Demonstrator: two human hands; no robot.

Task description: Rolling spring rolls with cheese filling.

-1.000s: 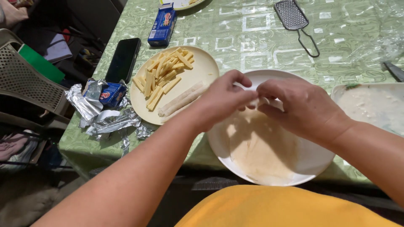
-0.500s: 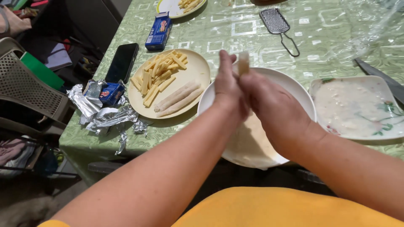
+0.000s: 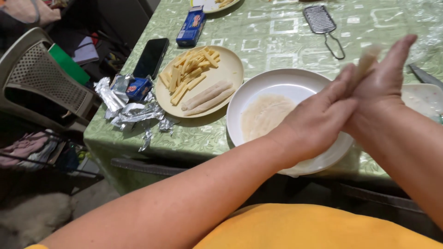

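Observation:
My left hand (image 3: pixel 318 115) and my right hand (image 3: pixel 387 78) are pressed palm to palm with a pale rolled wrapper stick (image 3: pixel 367 57) held between them, its tip poking out above the fingers and blurred. The hands hover over the right side of a white plate (image 3: pixel 258 83) that holds a stack of thin round wrappers (image 3: pixel 265 115). To the left, a beige plate (image 3: pixel 230 69) carries several yellow cheese sticks (image 3: pixel 191 69) and two finished rolls (image 3: pixel 207 96).
Crumpled foil wrappers (image 3: pixel 124 108), a black phone (image 3: pixel 151 57) and a blue box (image 3: pixel 191 26) lie on the green tablecloth at left. A small grater (image 3: pixel 323 23), a knife (image 3: pixel 424 76) and a dish of white paste (image 3: pixel 427 99) are at right. A plastic chair (image 3: pixel 41 78) stands beside the table.
My hands lifted the rolled wrapper off the white plate, came together palm to palm around it and moved right and up. The view shifted slightly to the left.

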